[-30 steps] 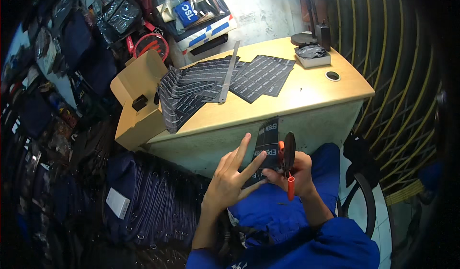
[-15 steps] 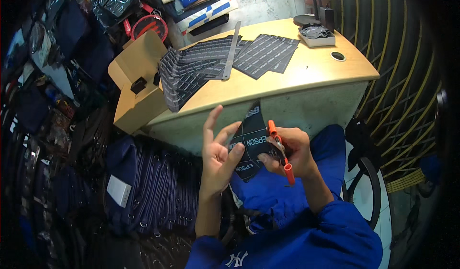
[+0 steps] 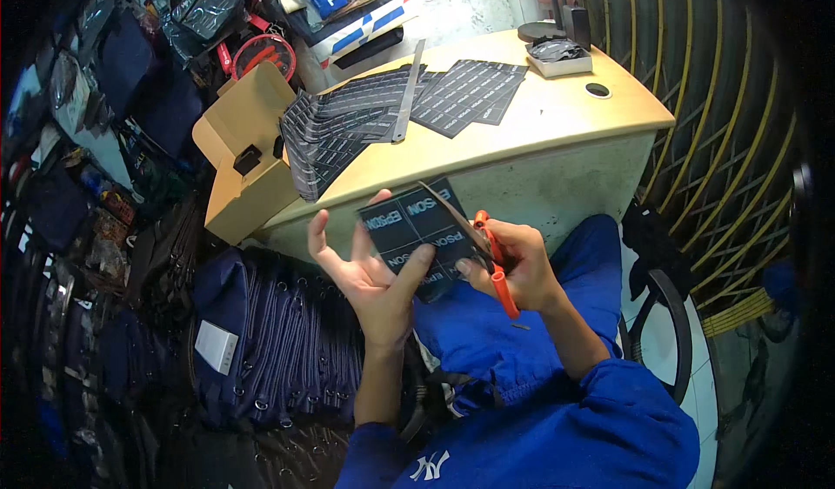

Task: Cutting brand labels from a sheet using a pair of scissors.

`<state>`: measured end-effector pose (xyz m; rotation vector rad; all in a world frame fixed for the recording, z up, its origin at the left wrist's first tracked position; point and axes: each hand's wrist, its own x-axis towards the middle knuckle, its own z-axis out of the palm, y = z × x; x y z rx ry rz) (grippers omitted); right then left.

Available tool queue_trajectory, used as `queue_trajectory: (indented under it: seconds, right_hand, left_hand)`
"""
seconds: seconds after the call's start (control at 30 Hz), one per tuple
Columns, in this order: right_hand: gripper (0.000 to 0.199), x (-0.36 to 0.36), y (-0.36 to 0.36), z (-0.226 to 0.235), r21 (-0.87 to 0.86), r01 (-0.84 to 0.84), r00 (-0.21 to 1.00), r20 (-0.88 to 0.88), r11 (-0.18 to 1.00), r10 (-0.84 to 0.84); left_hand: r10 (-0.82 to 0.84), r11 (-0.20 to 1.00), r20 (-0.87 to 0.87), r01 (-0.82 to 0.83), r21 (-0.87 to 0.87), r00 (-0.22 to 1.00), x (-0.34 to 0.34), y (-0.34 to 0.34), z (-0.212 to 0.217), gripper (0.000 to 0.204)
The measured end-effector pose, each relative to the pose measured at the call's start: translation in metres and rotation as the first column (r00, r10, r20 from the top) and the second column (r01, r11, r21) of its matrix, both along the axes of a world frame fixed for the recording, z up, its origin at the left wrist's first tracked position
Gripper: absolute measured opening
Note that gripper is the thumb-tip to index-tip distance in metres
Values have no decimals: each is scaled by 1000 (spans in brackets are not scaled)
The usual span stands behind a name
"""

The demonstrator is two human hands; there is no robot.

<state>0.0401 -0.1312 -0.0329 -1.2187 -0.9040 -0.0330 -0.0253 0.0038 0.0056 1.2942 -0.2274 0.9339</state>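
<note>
Between my hands, above my lap, is a small black label piece printed with pale lettering and thin white grid lines. My left hand grips it, thumb pressed on its face and fingers behind. In my right hand are scissors with orange handles. Their metal blade slants up and left along the right part of the piece. My right thumb rests at the piece's lower right edge, so this hand pinches it too. Whether the blades are parted is hard to make out.
Ahead stands a wooden desk bearing black printed sheets, a steel ruler and a small white tray. An open cardboard box adjoins its left end. Dark blue bags lie stacked at my left; a chair armrest is at right.
The black piece has turned flatter and shifted left, showing more of its face. My left hand has moved left with its thumb on the piece. The scissors' blade now shows beside it.
</note>
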Motion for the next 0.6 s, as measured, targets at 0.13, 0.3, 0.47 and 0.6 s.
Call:
queue_trajectory:
  seconds: [0.13,0.3,0.47,0.6]
  right_hand:
    - [19,2,-4,-3,-71,-6,1000,22,997,8]
    - [15,-1,2,-4,-62,13,999,-50,998,-16]
    - [14,-2,5,-4,116,66,988,-145,991,-48]
    - [18,-3,-2,3,119,130,983,-149,984,-111]
  left_hand:
    - [-9,996,51,13,-91,999,-4,0,3,92]
    - [0,994,22,2,-105,1000,-2,6,-5,83]
    - [-199,980,21,199,-21,980,-2,-1,-14,73]
    - [-73,977,-53,82,197,996,-1,-6,-21,81]
